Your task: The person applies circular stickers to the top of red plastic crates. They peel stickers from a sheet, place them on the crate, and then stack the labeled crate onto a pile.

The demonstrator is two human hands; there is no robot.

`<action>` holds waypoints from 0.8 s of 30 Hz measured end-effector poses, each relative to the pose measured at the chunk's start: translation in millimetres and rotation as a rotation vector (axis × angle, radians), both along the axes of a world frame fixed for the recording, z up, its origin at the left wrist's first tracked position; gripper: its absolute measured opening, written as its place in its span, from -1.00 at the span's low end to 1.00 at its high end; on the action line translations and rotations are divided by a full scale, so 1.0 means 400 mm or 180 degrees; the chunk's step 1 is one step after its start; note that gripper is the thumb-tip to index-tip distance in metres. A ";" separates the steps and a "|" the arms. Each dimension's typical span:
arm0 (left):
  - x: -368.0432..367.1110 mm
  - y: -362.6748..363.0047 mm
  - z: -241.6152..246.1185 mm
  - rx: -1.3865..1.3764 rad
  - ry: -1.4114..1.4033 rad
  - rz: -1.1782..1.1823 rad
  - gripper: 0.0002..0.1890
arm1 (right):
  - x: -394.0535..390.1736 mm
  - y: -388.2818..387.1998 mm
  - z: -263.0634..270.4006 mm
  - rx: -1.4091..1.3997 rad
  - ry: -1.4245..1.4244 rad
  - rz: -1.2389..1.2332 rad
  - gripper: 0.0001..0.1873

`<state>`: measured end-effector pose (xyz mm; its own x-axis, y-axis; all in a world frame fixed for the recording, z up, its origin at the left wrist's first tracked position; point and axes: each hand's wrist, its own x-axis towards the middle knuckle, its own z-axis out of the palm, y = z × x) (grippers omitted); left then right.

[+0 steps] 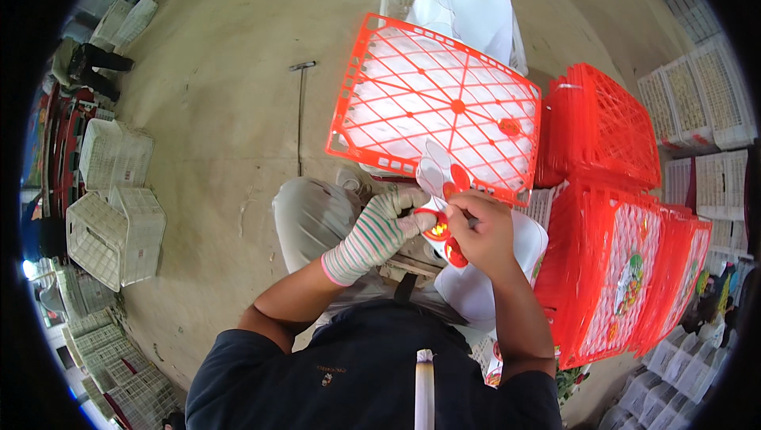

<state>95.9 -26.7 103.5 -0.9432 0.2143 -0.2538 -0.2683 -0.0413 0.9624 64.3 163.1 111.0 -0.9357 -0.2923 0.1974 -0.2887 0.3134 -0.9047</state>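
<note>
My left hand (386,225), in a white knit glove with green and pink stripes, pinches the edge of a strip of round red-and-white stickers (439,229) printed with yellow. The bare fingers of my right hand (478,228) grip the same strip from its right side. White and red round tabs of the strip stick up above my fingers. Just beyond the hands lies a red plastic lattice crate (458,106), with white netted padding behind its bars and a small red label (509,127) at its right. White sheet material (529,240) lies over my right leg.
Stacked red crates (600,127) and more upright red crates (618,275) stand to the right. Behind the lattice crate is a white crate with white sheets (469,17). A T-handled rod (301,115) lies on the floor. White crates (119,234) and a bending person (89,67) are at left.
</note>
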 end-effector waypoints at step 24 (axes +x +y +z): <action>-0.104 -0.161 -0.296 -0.1108 0.0966 -0.1047 -0.74 | -0.397 -0.301 -0.218 0.2585 0.2261 0.0483 -0.58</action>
